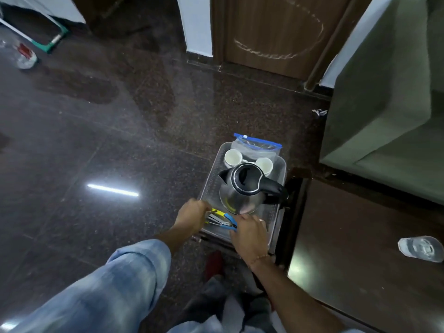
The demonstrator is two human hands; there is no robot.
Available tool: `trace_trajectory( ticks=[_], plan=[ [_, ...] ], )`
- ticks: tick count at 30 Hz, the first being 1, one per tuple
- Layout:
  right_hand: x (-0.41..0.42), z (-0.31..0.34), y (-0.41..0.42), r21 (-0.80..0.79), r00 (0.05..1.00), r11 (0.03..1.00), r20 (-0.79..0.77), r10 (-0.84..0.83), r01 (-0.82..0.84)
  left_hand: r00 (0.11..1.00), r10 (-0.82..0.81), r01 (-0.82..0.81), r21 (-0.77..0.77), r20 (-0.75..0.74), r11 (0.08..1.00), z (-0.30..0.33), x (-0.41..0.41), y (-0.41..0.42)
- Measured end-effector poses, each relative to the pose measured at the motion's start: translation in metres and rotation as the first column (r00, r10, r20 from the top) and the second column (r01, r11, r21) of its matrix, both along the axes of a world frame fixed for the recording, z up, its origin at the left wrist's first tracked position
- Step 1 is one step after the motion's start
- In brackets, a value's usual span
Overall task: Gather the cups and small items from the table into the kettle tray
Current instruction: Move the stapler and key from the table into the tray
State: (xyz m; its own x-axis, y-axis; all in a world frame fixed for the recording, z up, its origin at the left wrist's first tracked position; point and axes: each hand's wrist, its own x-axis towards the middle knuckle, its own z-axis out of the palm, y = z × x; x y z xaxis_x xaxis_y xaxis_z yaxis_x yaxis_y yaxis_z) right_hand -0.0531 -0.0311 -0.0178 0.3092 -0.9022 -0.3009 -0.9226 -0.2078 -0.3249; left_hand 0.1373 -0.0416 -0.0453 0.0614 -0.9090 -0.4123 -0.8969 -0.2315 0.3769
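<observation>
floor point(101, 131): dark polished stone | door point(271, 32): wood | tray point(280, 174) nr sofa point(384, 97)

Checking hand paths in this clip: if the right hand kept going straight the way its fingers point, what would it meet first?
Most likely the kettle: the right hand points up-frame at its lower steel body, fingertips very near it. Depth is unclear; contact cannot be confirmed.

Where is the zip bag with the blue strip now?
The zip bag stands at the far end of the tray, right behind the two white cups, beyond the kettle.
</observation>
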Motion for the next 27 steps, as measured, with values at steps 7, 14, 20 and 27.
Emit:
trace_trajectory(
  ticks=[7,14,20,27],
  plan=[
    [0.041,-0.037,-0.020,0.057,0.974,0.998,-0.224,-0.027,0.040,0.852,-0.386,0.374,0.107,0.353,0.921,-0.025,-0.003,-0.027],
    [0.057,-0.065,-0.021,0.070,0.944,0.993,-0.322,-0.070,0.098,0.743,-0.487,0.454,0.189,0.458,0.871,-0.050,-0.008,-0.033],
    [0.061,-0.083,-0.025,0.071,0.939,0.995,-0.342,-0.045,0.074,0.761,-0.497,0.471,0.172,0.417,0.865,-0.060,-0.007,-0.031],
    [0.064,-0.079,-0.025,0.102,0.940,0.990,-0.335,-0.059,0.099,0.767,-0.518,0.504,0.144,0.379,0.852,-0.055,0.001,-0.029]
  ],
)
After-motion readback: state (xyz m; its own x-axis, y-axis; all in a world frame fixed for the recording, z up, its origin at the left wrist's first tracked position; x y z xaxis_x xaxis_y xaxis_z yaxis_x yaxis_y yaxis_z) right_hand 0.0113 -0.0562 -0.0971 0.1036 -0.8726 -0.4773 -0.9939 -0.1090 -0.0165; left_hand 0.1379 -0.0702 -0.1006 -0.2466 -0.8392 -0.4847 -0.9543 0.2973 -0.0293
